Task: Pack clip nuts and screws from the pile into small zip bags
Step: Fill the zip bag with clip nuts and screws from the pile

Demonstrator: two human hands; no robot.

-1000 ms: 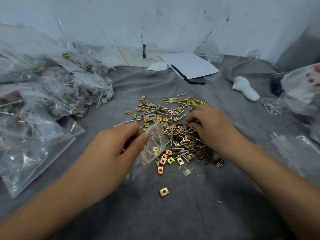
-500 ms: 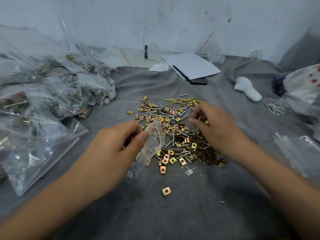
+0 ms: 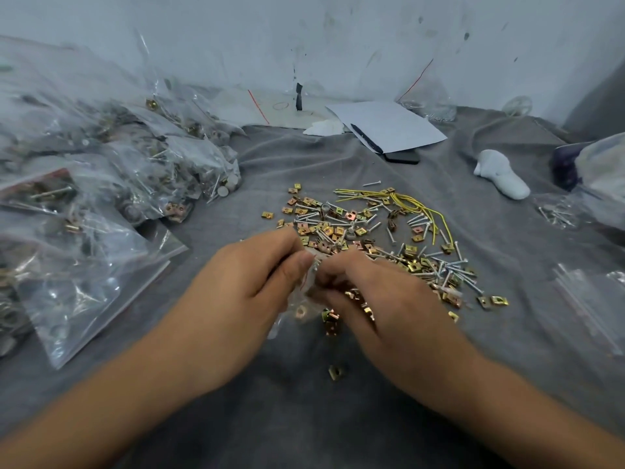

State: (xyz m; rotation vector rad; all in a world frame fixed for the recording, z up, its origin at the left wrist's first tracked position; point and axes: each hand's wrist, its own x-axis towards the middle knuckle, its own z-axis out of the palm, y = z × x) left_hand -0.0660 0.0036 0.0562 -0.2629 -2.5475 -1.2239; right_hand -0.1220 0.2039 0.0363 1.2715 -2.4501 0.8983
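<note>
Left hand (image 3: 236, 292) is pinching a small zip bag (image 3: 299, 308) open near the pile (image 3: 378, 238) on the grey worktop (image 3: 372, 418); right hand (image 3: 378, 299) is feeding parts in w/ curled fingers, contents blurred. Many filled bags (image 3: 111, 184) are lying left; lots still loose. Yellow ties (image 3: 416, 206), empty bags (image 3: 595, 299) are crowding the right.

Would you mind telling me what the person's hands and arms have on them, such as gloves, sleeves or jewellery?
Both the left hand and the right hand are bare: no gloves, rings, watch or bracelet. Both forearms are uncovered to the frame edge, with no sleeve showing.
</note>
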